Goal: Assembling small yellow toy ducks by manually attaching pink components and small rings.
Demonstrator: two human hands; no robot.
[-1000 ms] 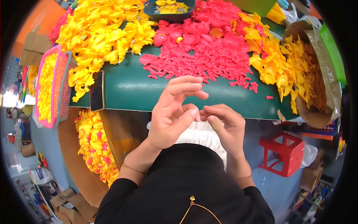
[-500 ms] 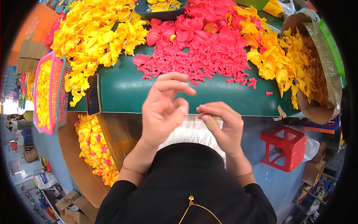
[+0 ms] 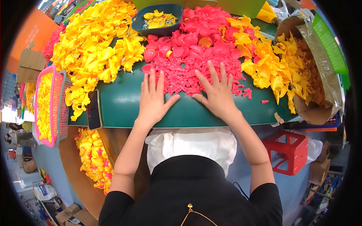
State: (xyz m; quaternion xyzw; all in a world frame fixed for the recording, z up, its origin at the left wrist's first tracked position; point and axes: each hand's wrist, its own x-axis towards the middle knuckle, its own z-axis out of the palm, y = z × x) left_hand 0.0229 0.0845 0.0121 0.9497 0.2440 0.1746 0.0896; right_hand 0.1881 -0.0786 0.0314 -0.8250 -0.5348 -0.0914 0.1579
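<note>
Both my hands lie spread at the front of a heap of small pinkish-red plastic parts [image 3: 181,77] on a green table [image 3: 117,100]. My left hand [image 3: 152,100] is open, palm down, with its fingertips at the heap's left edge. My right hand [image 3: 218,94] is open too, its fingers reaching onto the small parts at the right. Neither hand holds anything. Behind the small parts are larger rounded red plastic shells [image 3: 200,34]. A single small red piece [image 3: 264,101] lies apart, right of my right hand.
Yellow plastic parts [image 3: 102,41] are heaped at the left, more [image 3: 264,67] at the right by a tipped carton [image 3: 320,86]. A dark tray [image 3: 160,31] stands at the back. A phone [image 3: 94,109], a pink basket [image 3: 56,105] and a red stool [image 3: 288,152] flank me.
Both hands, which were raised close together near my body with fingers curled, have moved forward and apart onto the table and spread flat. The view has shifted slightly.
</note>
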